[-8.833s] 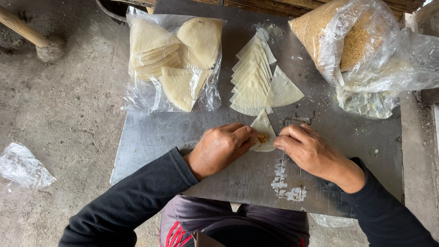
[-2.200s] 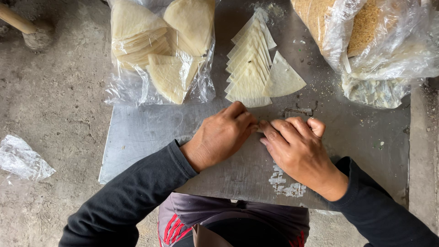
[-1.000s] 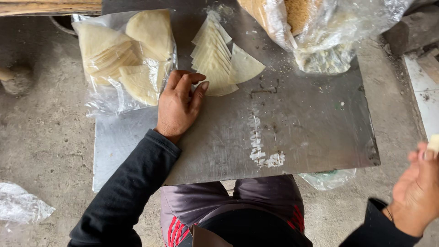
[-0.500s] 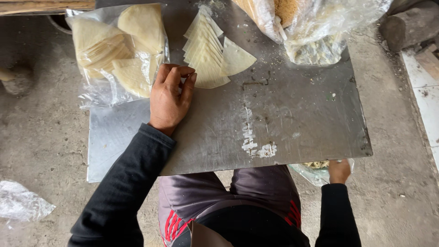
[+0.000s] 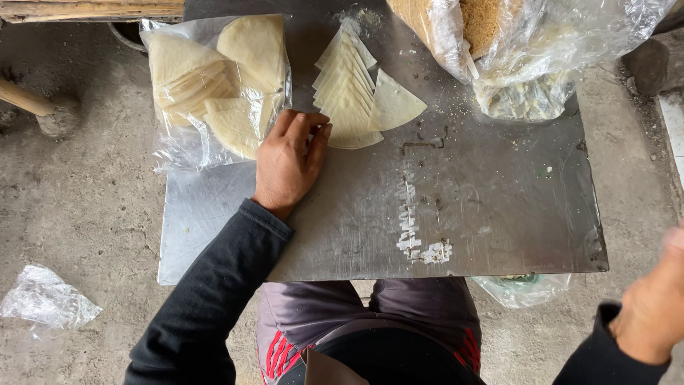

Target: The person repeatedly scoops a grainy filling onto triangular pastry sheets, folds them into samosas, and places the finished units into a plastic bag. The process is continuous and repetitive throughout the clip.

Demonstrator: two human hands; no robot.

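Observation:
My left hand (image 5: 288,160) rests palm down on the metal tray (image 5: 499,207), fingers together, its fingertips touching the near edge of a fanned stack of pale triangular dough wrappers (image 5: 349,93). One wrapper (image 5: 394,105) lies loose to the right of the stack. My right hand (image 5: 652,306) is off the tray at the lower right edge of view, blurred, seen from the back; whether it holds anything cannot be told.
A clear plastic bag of more pale wrappers (image 5: 214,78) lies on the tray's far left corner. Clear bags with crumbly brown and greenish filling (image 5: 513,50) sit at the far right. White paste smears (image 5: 420,235) mark the tray. Crumpled plastic (image 5: 43,299) lies on the concrete floor.
My right hand has come back up from below the tray's near edge to the lower right of view. My left hand stays at the wrapper stack.

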